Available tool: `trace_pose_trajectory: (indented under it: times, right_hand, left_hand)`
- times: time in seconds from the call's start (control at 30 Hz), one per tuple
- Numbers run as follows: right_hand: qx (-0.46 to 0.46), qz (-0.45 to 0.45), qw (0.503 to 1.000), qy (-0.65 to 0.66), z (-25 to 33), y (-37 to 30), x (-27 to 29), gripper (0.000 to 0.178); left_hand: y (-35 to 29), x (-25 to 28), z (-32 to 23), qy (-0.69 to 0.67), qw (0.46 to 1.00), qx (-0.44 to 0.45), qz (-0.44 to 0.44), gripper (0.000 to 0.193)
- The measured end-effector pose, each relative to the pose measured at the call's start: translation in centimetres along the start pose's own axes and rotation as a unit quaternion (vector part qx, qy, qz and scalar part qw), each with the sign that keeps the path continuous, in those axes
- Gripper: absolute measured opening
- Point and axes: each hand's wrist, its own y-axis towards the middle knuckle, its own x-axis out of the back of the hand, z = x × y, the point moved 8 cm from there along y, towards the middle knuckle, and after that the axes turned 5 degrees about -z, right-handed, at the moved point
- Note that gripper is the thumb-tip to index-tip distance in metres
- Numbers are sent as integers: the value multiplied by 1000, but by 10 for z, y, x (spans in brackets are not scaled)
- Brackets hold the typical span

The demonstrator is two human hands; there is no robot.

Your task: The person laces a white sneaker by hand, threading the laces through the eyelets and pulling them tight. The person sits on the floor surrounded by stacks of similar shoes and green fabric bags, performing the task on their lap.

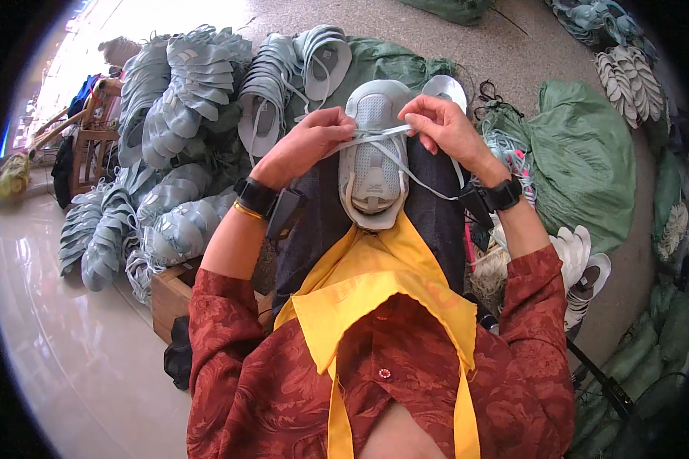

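A pale grey shoe upper (377, 164) lies lengthwise across my lap, between my thighs and over the top of a yellow apron (375, 260). Pale shoelace (429, 183) crosses above its middle and trails down on the right. My left hand (314, 145) pinches the lace at the upper's left edge, thumb and fingertips pressed together. On the other side, my right hand (450, 134) pinches the lace between thumb and forefinger, its other fingers curled. The stretch between both hands looks crossed or looped; fine detail is too small to tell.
Nested stacks of grey uppers (187, 92) are heaped at left, with more (180, 222) below. A green sack (586, 161) bulges at right, near white uppers (574, 256). Beside my left elbow is a wooden stool or box (172, 306). A wooden chair (96, 149) stands far left.
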Motion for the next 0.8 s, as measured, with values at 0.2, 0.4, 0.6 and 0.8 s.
trace_pose_trajectory:
  times: [0.2,0.4,0.6,0.8]
  right_hand:
    - [-7,-13,1000,3,1,-1,-2,21]
    - [14,-2,1000,6,-2,5,-6,22]
    - [23,-5,1000,8,-6,7,-7,25]
    - [14,2,999,39,-16,11,-6,25]
  left_hand:
    - [-3,-13,-19,244,967,-67,-2,17]
    - [-2,-1,-3,-56,998,6,2,19]
    - [-5,-8,-13,79,997,5,1,19]
    - [-1,1,1,19,1000,-13,9,20]
